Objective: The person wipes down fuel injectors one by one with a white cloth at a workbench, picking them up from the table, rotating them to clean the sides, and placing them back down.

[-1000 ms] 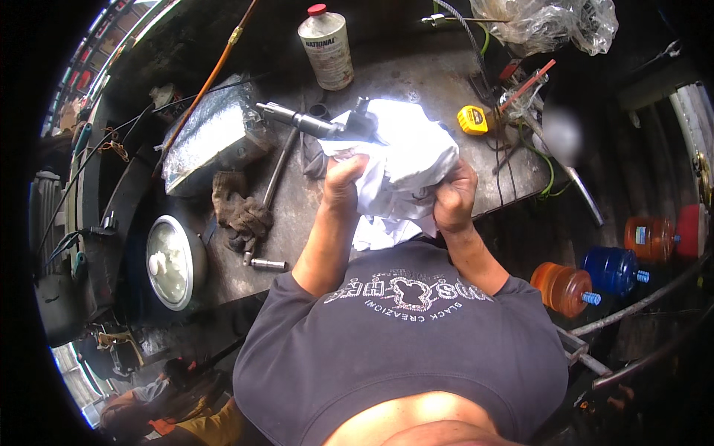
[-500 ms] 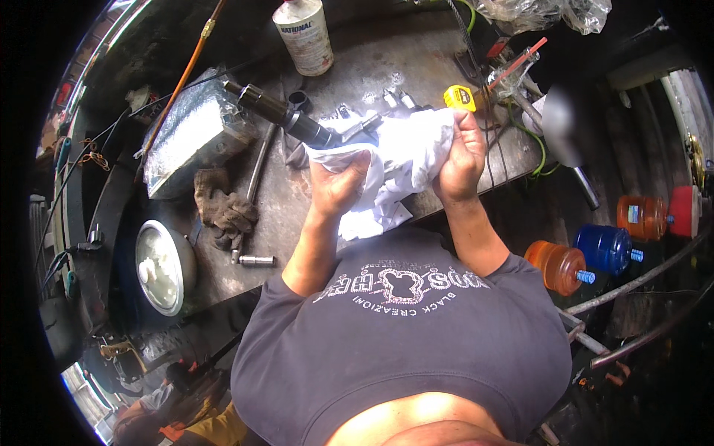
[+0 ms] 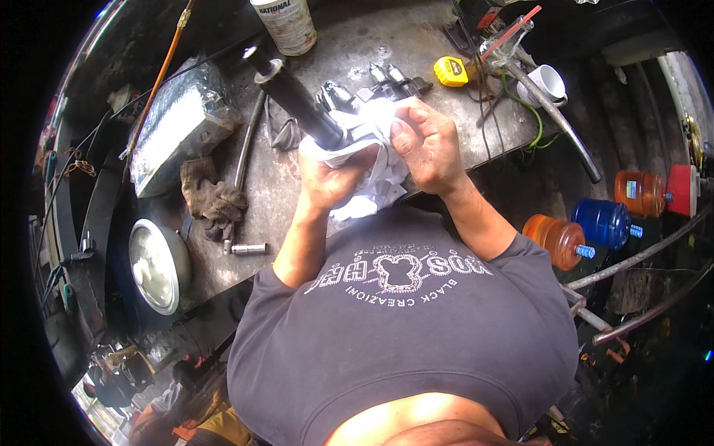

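Note:
My left hand (image 3: 327, 181) is closed around a white cloth (image 3: 370, 206), with the lower end of a dark metal cylinder (image 3: 294, 98) wrapped in it. The cylinder slants up and to the left, and a thinner rod end shows at its top. My right hand (image 3: 431, 147) pinches a bunched part of the same cloth, close beside the cylinder. How far the cylinder reaches inside the cloth is hidden. Just beyond the cloth, several metal parts (image 3: 387, 76) lie on the metal table (image 3: 357, 37).
Left on the table are a plastic-wrapped box (image 3: 175, 126), brown gloves (image 3: 212, 197), a socket wrench (image 3: 247, 248) and a lidded bowl (image 3: 154, 266). A yellow tape measure (image 3: 450, 71), a white mug (image 3: 547, 83) and a bar (image 3: 558, 119) sit at the right. Large jugs (image 3: 552, 241) stand beyond the edge.
My right hand has moved left toward the cylinder, drawing the spread cloth into a bunch. The cylinder has tilted more upright in my left hand. The view has shifted slightly.

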